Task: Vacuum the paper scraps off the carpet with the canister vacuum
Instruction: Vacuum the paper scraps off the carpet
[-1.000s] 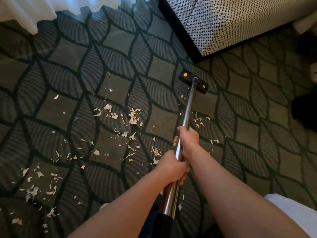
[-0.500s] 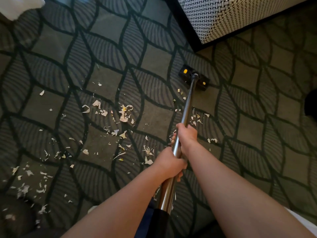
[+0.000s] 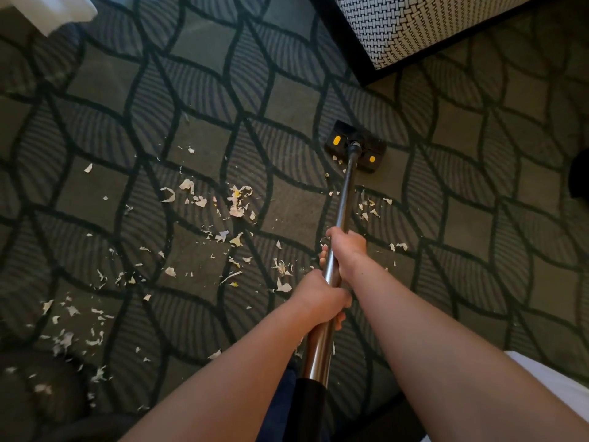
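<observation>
A polished steel wand [image 3: 342,202] is gripped by curled fingers of the left hand [image 3: 322,298] and right hand [image 3: 347,250]. Its flat black nozzle [image 3: 355,146] is laid on leaf-patterned carpet [image 3: 95,202], among ragged pale scraps [image 3: 237,202].

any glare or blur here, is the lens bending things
Head view: dim, soft light; glare streaks the metal wand; the white cloth at top left is blown out and blurred; carpet lines bow toward the edges, wide-angle distortion; central paper scraps look fairly sharp.
</observation>
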`<state>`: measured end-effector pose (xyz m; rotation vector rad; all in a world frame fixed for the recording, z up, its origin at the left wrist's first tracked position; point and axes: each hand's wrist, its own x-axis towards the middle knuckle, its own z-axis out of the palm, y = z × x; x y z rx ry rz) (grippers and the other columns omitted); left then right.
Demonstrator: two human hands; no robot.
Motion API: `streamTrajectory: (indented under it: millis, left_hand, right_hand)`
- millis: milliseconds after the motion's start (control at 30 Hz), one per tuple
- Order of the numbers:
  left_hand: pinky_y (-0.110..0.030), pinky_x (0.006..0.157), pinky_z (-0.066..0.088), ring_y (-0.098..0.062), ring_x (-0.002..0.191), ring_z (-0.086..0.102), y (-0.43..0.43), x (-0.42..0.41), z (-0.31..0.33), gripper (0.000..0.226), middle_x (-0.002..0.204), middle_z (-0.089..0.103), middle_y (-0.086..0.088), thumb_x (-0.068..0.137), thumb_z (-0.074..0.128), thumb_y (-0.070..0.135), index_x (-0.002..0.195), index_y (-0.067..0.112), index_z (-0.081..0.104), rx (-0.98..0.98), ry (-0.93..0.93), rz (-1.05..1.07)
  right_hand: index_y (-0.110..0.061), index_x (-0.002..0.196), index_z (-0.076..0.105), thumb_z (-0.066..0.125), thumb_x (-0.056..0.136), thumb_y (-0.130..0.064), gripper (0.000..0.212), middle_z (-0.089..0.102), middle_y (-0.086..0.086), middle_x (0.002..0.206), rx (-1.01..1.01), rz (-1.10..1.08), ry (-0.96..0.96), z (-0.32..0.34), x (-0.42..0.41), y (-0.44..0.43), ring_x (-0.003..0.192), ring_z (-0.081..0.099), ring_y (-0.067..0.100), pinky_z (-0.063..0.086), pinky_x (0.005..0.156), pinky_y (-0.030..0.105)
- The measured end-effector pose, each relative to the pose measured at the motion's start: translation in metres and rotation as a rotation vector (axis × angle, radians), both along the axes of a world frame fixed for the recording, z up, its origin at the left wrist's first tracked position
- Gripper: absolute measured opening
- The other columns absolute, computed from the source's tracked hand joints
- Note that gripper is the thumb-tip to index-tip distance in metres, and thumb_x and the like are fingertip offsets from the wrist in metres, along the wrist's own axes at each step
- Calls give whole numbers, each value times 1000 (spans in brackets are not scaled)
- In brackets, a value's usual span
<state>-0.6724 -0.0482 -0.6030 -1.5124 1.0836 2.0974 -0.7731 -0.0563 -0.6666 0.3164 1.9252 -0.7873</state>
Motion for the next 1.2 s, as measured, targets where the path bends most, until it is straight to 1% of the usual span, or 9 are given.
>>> streamTrajectory:
  millis: [67,233,333,433,600,767,900,1000,1200]
  left_hand:
    - [-23,49,50,-10,50,55,5,9,3,23,70,58,-3,88,63,6,104,15,48,5,-5,-3]
    - [-23,47,48,-11,49,54,23,42,8,22,70,58,-4,87,62,4,100,15,48,6,2,-4]
    - [-24,48,49,-11,49,54,34,63,7,29,72,59,-5,86,63,5,110,13,49,24,-7,5]
    - [-23,46,48,-10,46,54,43,84,7,35,70,59,-5,86,64,4,117,9,49,41,-16,10]
    - [-22,46,47,-10,48,53,60,113,8,31,71,58,-4,87,62,4,113,12,48,27,-36,-15]
    - [-21,45,47,-10,50,54,72,139,2,32,73,58,-5,88,62,5,114,14,46,6,-69,-23]
    - [-23,48,49,-11,51,54,75,146,-1,33,75,59,-6,88,62,6,117,12,47,-10,-76,-18]
    - [-23,47,48,-12,52,54,76,148,-1,32,75,59,-7,88,62,6,115,13,47,-12,-67,-14]
    - [-22,46,48,-11,51,54,82,161,-1,34,76,59,-7,87,62,6,118,11,47,-3,-53,-27]
  right_hand:
    - [-10,122,54,55,98,-19,26,59,9,79,-2,2,1,1,10,6,57,53,14,49,48,24]
    - [-9,123,52,54,98,-19,27,57,9,78,-3,-1,15,6,43,24,57,53,15,49,48,25]
    - [-8,127,50,54,97,-18,31,57,10,78,4,-2,8,7,64,34,57,53,17,49,50,28]
    - [-7,125,49,52,98,-15,29,54,9,74,1,-13,-25,11,83,44,53,51,15,47,44,25]
    - [-5,123,51,51,99,-12,26,53,8,70,-2,-18,-53,12,112,61,53,49,15,47,43,24]
    - [-6,123,49,52,99,-15,26,54,10,72,5,-15,-57,4,138,74,53,51,16,47,43,26]
    - [-8,124,50,52,99,-18,27,55,10,76,10,-33,-42,3,147,74,55,51,15,46,44,25]
    - [-9,125,51,52,99,-19,28,56,11,81,15,-24,-22,3,150,74,56,51,15,46,45,25]
    - [-9,124,50,53,100,-20,26,56,10,79,10,-29,-28,6,162,82,57,52,14,46,45,24]
